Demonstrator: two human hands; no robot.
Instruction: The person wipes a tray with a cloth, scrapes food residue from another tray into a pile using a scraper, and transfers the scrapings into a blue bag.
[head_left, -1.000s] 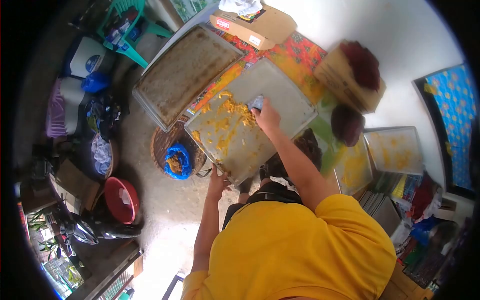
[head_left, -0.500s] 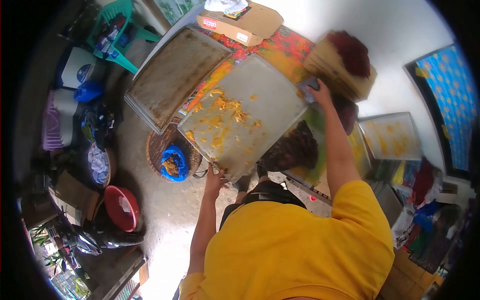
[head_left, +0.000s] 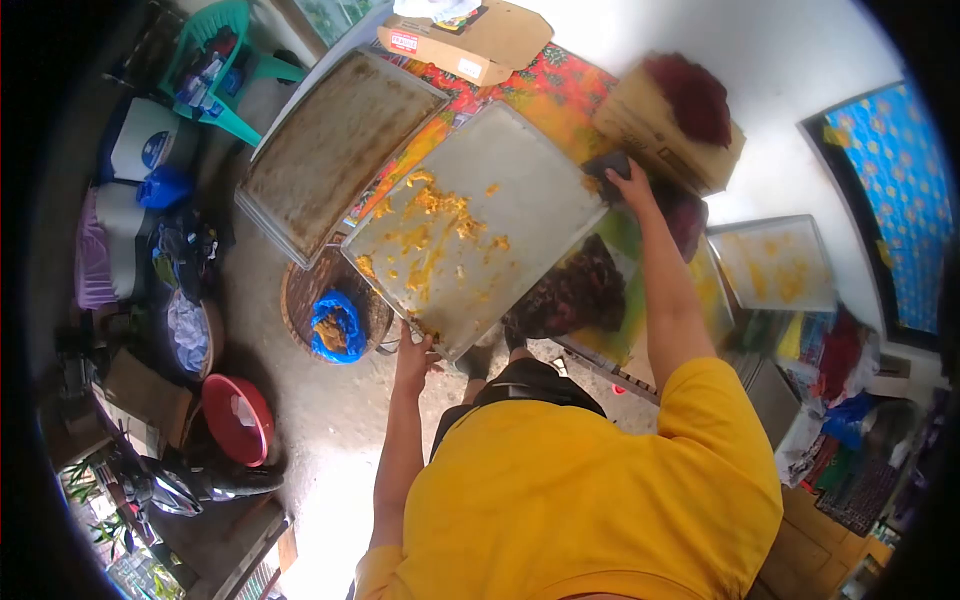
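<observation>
Clamped left hand (head_left: 412, 352) on near corner of metal tray (head_left: 530, 180), fingers wrapped round the rim. Kept that corner hanging past the table edge, over the floor, with the rest of the tray on the patterned tablecloth (head_left: 560, 95). Closed right hand (head_left: 633, 187) on grey pad (head_left: 603, 163) at tray's far right rim, just beside cardboard box (head_left: 650, 135) topped with dark red stuff. Noted yellow-orange residue (head_left: 432, 222) smeared over tray's left half, right half mostly bare.

Logged 2nd tray (head_left: 335, 150), brown-stained, left of the 1st; edges near or touching, could not tell which. Logged 3rd tray (head_left: 775, 265) with yellow smears, well apart on the right.

Spotted flat carton (head_left: 490, 30) at table's far end with 1 red label (head_left: 404, 42) and 1 white label (head_left: 470, 68); could not read either, too small. Spotted round blue logo (head_left: 155, 148) on white tub (head_left: 128, 150) at left; text unreadable too.

Found woven basket (head_left: 300, 300) on floor below tray's near edge, blue bag (head_left: 335, 322) with yellow scraps inside. Found red bowl (head_left: 240, 415) further along the floor, apart from basket.
</observation>
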